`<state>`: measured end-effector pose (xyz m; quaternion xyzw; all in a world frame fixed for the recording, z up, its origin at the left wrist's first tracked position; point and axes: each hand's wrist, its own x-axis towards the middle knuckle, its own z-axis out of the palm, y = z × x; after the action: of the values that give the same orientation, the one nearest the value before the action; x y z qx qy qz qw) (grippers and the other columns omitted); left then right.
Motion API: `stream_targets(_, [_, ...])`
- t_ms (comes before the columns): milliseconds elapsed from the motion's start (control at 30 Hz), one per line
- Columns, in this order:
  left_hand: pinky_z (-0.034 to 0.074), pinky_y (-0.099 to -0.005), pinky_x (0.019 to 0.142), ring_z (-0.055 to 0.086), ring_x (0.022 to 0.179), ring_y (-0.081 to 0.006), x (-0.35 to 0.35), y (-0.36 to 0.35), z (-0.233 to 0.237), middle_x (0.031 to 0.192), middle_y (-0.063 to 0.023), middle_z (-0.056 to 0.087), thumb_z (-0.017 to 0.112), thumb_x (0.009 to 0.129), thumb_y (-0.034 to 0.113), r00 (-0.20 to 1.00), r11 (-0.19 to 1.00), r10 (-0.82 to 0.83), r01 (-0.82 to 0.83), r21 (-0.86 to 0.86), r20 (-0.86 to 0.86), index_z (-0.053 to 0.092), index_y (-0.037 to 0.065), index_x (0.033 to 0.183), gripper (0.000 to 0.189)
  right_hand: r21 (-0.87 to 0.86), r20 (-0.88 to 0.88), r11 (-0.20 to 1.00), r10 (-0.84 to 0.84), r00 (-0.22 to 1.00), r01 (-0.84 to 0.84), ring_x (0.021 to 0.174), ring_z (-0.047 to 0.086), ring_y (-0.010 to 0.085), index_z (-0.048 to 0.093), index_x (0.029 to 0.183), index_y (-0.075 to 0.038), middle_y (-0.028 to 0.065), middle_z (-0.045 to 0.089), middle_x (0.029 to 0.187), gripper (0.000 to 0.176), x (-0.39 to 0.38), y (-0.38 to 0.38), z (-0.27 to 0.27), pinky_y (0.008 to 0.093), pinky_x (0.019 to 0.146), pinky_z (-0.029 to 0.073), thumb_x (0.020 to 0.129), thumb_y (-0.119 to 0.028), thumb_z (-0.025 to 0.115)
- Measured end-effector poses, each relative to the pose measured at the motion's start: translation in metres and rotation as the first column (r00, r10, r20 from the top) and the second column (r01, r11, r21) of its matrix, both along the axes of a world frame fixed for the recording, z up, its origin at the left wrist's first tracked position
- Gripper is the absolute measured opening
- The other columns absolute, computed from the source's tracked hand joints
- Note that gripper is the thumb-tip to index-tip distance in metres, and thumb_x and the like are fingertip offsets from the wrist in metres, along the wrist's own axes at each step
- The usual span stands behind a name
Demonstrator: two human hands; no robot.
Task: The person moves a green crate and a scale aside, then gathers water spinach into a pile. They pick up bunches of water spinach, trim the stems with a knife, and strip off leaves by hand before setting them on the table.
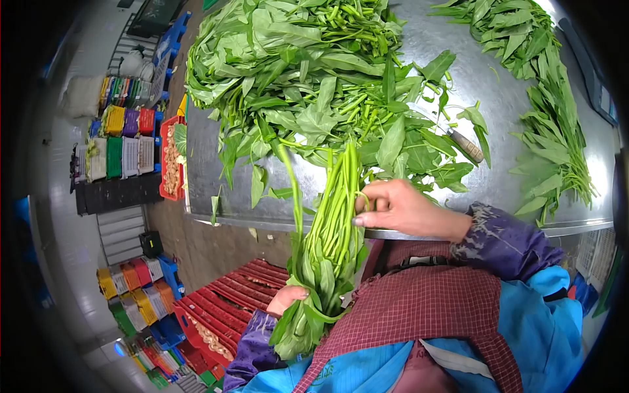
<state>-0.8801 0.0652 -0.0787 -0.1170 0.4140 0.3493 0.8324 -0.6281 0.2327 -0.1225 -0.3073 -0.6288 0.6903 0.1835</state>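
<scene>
A bundle of long green stems (334,203) hangs over the table's near edge, cut ends up and leaves down. My left hand (286,299) is wrapped round its leafy lower part, with some fingers hidden behind the leaves. At the bundle's right side, my right hand (393,208) pinches a thin stem between thumb and forefinger. Beyond the bundle lies a large heap of leafy greens (288,59) on the metal table (488,85). A knife with a wooden handle (466,145) rests right of the heap, its blade partly under leaves.
More greens (553,141) lie in a row along the table's right side. A red crate (171,157) with pale contents stands left of the table. Stacked red crates (226,301) are on the floor at lower left, with colourful crates (128,150) farther off.
</scene>
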Motion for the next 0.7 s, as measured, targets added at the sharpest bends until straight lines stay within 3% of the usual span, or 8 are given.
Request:
stream_targets(33, [0.046, -0.043, 0.089, 0.056, 0.103, -0.0304, -0.004, -0.003, -0.002, 0.121, -0.0173, 0.052, 0.06, 0.068, 0.004, 1.0, 1.0, 0.002, -0.002, -0.001, -0.002, 0.033, 0.004, 0.133, 0.071, -0.273, -0.059, 0.96, 0.045, 0.997, -0.06, 0.053, 0.042, 0.0062, 0.058, 0.08, 0.0, 0.0028, 0.052, 0.069, 0.031, -0.005, -0.003, -0.002, 0.0224, 0.046, 0.033, 0.075, -0.028, 0.07])
stream_targets(167, [0.048, -0.0411, 0.086, 0.058, 0.101, -0.0268, -0.011, -0.006, -0.006, 0.119, -0.0169, 0.053, 0.06, 0.07, 0.004, 0.991, 0.995, -0.092, 0.095, 0.028, -0.098, 0.036, 0.003, 0.131, 0.065, -0.377, -0.077, 0.901, 0.198, 0.977, -0.213, 0.052, 0.039, 0.006, 0.056, 0.074, -0.002, -0.0008, 0.05, 0.064, 0.026, 0.006, 0.001, -0.003, 0.0236, 0.046, 0.032, 0.078, -0.025, 0.067])
stream_targets(233, [0.049, -0.0401, 0.086, 0.058, 0.1, -0.026, -0.016, -0.01, -0.009, 0.117, -0.0161, 0.054, 0.058, 0.072, 0.004, 0.994, 0.994, -0.105, 0.106, 0.033, -0.018, 0.039, 0.001, 0.128, 0.06, 0.169, -0.025, 0.98, 0.113, 0.993, -0.107, 0.05, 0.042, 0.0084, 0.058, 0.07, -0.002, 0.0016, 0.053, 0.062, 0.023, 0.015, 0.01, -0.005, 0.0259, 0.045, 0.034, 0.08, -0.023, 0.06])
stream_targets(300, [0.049, -0.0386, 0.085, 0.059, 0.098, -0.0247, -0.009, -0.007, 0.0, 0.114, -0.0149, 0.056, 0.059, 0.071, 0.003, 0.99, 0.995, -0.095, 0.097, 0.016, -0.104, 0.041, 0.0, 0.126, 0.058, 0.33, 0.049, 0.934, 0.129, 0.99, -0.138, 0.058, 0.047, 0.0096, 0.057, 0.079, 0.001, 0.0036, 0.057, 0.075, 0.016, 0.022, 0.022, 0.004, 0.0273, 0.05, 0.039, 0.083, -0.013, 0.052])
stream_targets(433, [0.048, -0.037, 0.084, 0.058, 0.097, -0.0238, 0.004, 0.01, 0.021, 0.112, -0.0136, 0.056, 0.062, 0.07, 0.001, 0.955, 0.971, -0.237, 0.235, -0.035, -0.177, 0.04, 0.0, 0.127, 0.06, -0.123, -0.241, 0.983, 0.104, 0.965, -0.136, 0.071, 0.051, 0.011, 0.052, 0.1, 0.002, 0.0048, 0.054, 0.087, 0.019, 0.023, 0.02, 0.008, 0.0277, 0.059, 0.044, 0.086, -0.01, 0.044])
stream_targets(500, [0.047, -0.0355, 0.085, 0.057, 0.099, -0.0231, 0.008, 0.011, 0.024, 0.113, -0.0132, 0.056, 0.062, 0.071, 0.001, 0.946, 0.971, -0.238, 0.229, -0.066, -0.221, 0.04, 0.001, 0.127, 0.061, -0.69, -0.196, 0.708, 0.016, 0.981, -0.149, 0.068, 0.049, 0.0064, 0.047, 0.114, -0.002, 0.0004, 0.055, 0.083, 0.028, 0.03, 0.018, 0.03, 0.0206, 0.059, 0.043, 0.088, -0.007, 0.04])
stream_targets(633, [0.045, -0.0338, 0.087, 0.055, 0.101, -0.0215, 0.019, 0.019, 0.033, 0.115, -0.0116, 0.055, 0.063, 0.07, -0.001, 0.906, 0.942, -0.333, 0.311, -0.125, -0.26, 0.038, 0.002, 0.128, 0.063, -0.78, -0.301, 0.496, 0.236, 0.924, -0.382, 0.069, 0.049, 0.0056, 0.05, 0.116, -0.005, -0.0019, 0.055, 0.082, 0.029, 0.048, 0.034, 0.006, 0.0201, 0.059, 0.043, 0.088, -0.008, 0.042])
stream_targets(700, [0.043, -0.033, 0.089, 0.053, 0.104, -0.0199, 0.02, 0.02, 0.032, 0.117, -0.0093, 0.053, 0.064, 0.07, -0.002, 0.841, 0.891, -0.451, 0.446, -0.089, -0.3, 0.036, 0.003, 0.131, 0.067, -0.411, -0.063, 0.761, 0.526, 0.848, -0.502, 0.063, 0.045, 0.0057, 0.053, 0.099, -0.007, -0.0054, 0.044, 0.066, 0.017, 0.054, 0.044, 0.03, 0.0184, 0.054, 0.038, 0.086, -0.012, 0.044])
